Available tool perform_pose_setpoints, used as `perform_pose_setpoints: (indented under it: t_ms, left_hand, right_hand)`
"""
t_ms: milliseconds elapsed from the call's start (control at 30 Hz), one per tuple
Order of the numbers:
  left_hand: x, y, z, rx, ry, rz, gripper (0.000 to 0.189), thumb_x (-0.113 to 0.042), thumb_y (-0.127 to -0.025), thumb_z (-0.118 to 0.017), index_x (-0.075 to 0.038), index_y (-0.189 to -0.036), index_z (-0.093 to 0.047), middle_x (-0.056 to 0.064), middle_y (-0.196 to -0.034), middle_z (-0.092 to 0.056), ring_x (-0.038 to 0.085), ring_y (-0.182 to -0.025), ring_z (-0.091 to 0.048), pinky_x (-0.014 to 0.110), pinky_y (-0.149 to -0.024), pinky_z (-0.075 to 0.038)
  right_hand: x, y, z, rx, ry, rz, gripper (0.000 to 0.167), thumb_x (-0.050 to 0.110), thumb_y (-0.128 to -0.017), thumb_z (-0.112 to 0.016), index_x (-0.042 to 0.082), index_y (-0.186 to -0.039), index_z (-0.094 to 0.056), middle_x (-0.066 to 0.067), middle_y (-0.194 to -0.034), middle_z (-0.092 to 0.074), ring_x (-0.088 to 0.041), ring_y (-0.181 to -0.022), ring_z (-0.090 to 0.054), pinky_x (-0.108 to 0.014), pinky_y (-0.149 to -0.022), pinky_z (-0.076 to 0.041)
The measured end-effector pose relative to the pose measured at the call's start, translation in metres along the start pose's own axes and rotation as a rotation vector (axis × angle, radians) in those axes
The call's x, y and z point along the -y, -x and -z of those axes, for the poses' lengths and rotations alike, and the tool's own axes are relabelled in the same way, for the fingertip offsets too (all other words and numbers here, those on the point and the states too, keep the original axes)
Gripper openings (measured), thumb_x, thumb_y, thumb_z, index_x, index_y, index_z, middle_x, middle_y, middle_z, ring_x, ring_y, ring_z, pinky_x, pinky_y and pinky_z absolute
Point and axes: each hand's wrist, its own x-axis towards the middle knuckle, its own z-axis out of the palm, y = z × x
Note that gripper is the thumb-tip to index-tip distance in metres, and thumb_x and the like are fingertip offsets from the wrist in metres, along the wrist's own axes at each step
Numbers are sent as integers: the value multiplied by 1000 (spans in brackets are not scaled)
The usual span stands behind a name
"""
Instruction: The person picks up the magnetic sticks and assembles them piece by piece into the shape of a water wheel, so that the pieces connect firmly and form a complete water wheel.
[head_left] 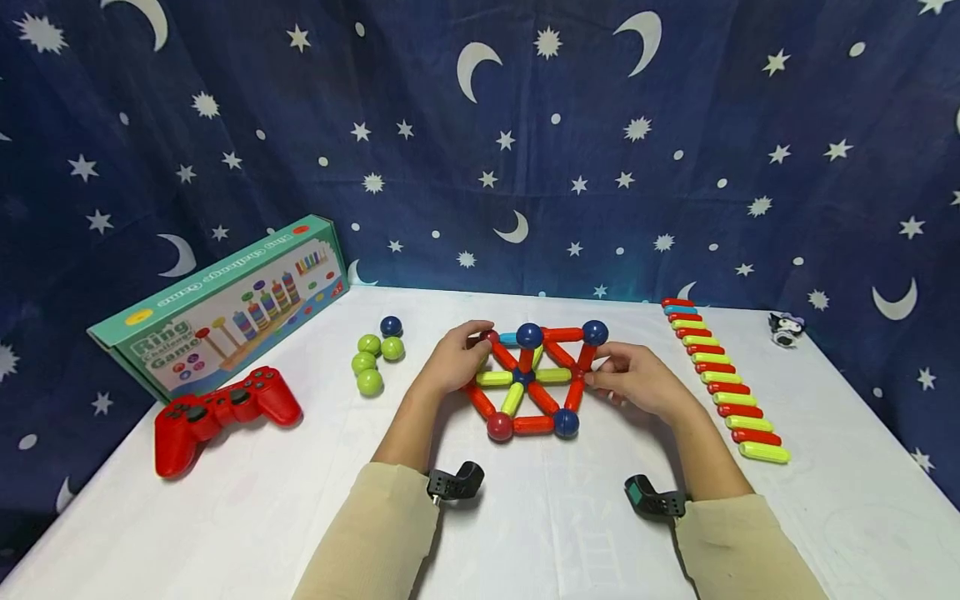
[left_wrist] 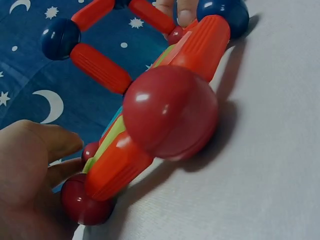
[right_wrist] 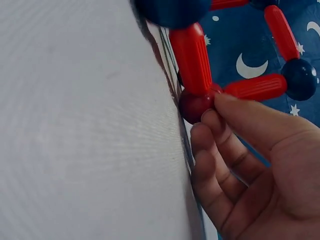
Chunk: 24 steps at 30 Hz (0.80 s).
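A magnetic stick-and-ball structure (head_left: 533, 426) rests on the white table, with red, yellow and light-blue sticks joined by red and dark blue balls. Its base is a spoked ring, and a few sticks rise from it to two dark blue balls. My left hand (head_left: 452, 362) holds the left side, its fingers round the red balls at that corner. On the opposite side my right hand (head_left: 641, 379) pinches a red ball (right_wrist: 196, 106) between thumb and index finger. A large red ball (left_wrist: 170, 112) fills the middle of the left wrist view.
Several green balls (head_left: 364, 362) and a dark blue ball (head_left: 391, 326) lie left of the structure. Farther left are a red game controller (head_left: 225, 408) and a green game box (head_left: 232, 308). A column of loose sticks (head_left: 720, 367) and a small figurine (head_left: 786, 329) lie to the right.
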Motion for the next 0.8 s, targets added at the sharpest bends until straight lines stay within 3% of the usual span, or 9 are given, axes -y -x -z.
perform_pose_setpoints:
  t_ms: [167, 300, 433, 567, 800]
  left_hand:
    - [4, 1, 0, -97, -64, -2, 35, -14, -103, -57, -7, -136, -66, 14, -138, -64, 31, -126, -64, 47, -109, -50]
    - [7, 6, 1, -176, -113, 7, 30, -15, -101, -60, -7, -128, -70, 14, -128, -66, 30, -117, -65, 45, -103, -52]
    - [7, 11, 2, -188, -145, 5, 28, -14, -100, -63, -6, -125, -72, 15, -122, -66, 30, -110, -64, 45, -99, -53]
    - [6, 15, 3, -184, -161, 12, 26, -14, -99, -64, -6, -121, -74, 13, -117, -68, 28, -105, -63, 44, -95, -54]
    - [3, 21, 6, -175, -165, 48, 23, -16, -96, -67, -7, -116, -74, 12, -108, -71, 27, -101, -64, 43, -93, -54]
  right_hand:
    - [-5, 1, 1, 16, -77, -7, 56, 24, -95, -75, 5, -144, -55, -18, -119, -72, -25, -98, -69, -32, -80, -60]
    - [-4, 2, 3, 101, -115, -3, 74, 26, -91, -78, 11, -155, -42, -20, -146, -59, -33, -123, -63, -42, -95, -57]
    - [-2, 2, 2, 161, -68, 19, 90, 28, -85, -84, 15, -160, -36, -18, -161, -44, -38, -135, -55, -56, -105, -50]
    - [-3, 2, 0, 135, -11, 35, 86, 26, -84, -84, 13, -158, -41, -17, -160, -45, -37, -132, -56, -51, -102, -53]
    - [-8, 1, 0, 28, -14, 25, 60, 22, -91, -78, 10, -146, -57, -19, -140, -62, -29, -104, -63, -33, -79, -58]
